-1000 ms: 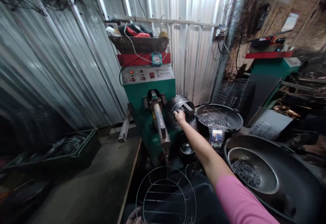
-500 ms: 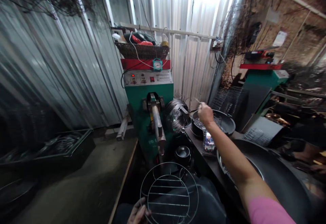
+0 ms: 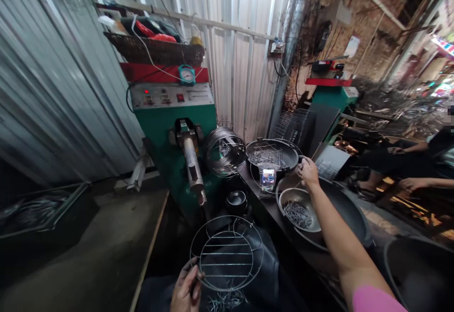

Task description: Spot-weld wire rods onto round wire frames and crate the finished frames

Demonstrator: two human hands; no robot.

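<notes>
The round wire rack [image 3: 227, 254] lies near, at centre, above the dark fabric [image 3: 266, 255] covering the lap, with loose wire pieces [image 3: 227, 300] at its near edge. The left hand [image 3: 186, 290] grasps the rack's outer rim at the left, between thumb and fingers. The right hand [image 3: 309, 172] is closed, its fingertips apparently pinching a thin wire ring [image 3: 251, 172] that extends left around the phone [image 3: 268, 179]. The rack is judged light and fairly stiff, its smooth wire liable to pivot in a one-sided grip; the outer rim, taken at opposite sides, gives the steadiest hold. The ring is judged springier and easily bent. Edges to observe: the rim of the far pan [image 3: 292, 153], the steel bowl [image 3: 312, 208] just nearer than the right hand, and the wire coil [image 3: 213, 160] at far left of the ring. Some open room lies between the rack and the green machine's arm [image 3: 193, 165].
</notes>
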